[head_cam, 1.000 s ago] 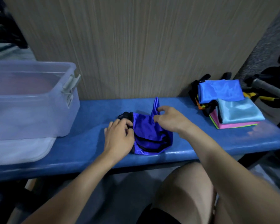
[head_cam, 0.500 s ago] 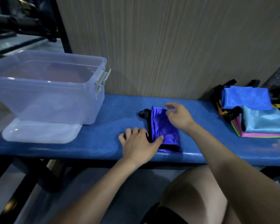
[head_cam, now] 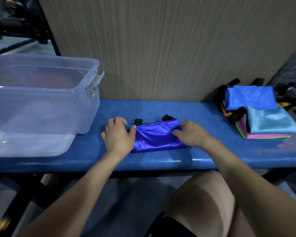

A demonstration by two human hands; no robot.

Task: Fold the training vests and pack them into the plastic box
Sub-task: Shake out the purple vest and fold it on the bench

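Observation:
A folded purple-blue vest [head_cam: 157,137] with black trim lies crosswise on the blue bench [head_cam: 161,108] in front of me. My left hand [head_cam: 118,135] holds its left end, thumb on top of the fabric and the end hidden under the palm. At the right end, my right hand [head_cam: 191,134] pinches the cloth between thumb and curled fingers. The clear plastic box [head_cam: 41,103] stands open on the bench to the left, about a hand's width from the vest. A dim reddish shape shows through its wall.
The box rests on its clear lid [head_cam: 32,147]. A stack of vests [head_cam: 263,113] in blue, light blue, pink and green lies at the bench's right end. A wood-grain wall [head_cam: 161,48] runs close behind. My knee [head_cam: 203,202] is below the bench's front edge.
The vest went from a loose, half-raised bundle to a compact fold, then turned to lie crosswise. Both hands moved to its two ends. My view swung left, showing more of the box.

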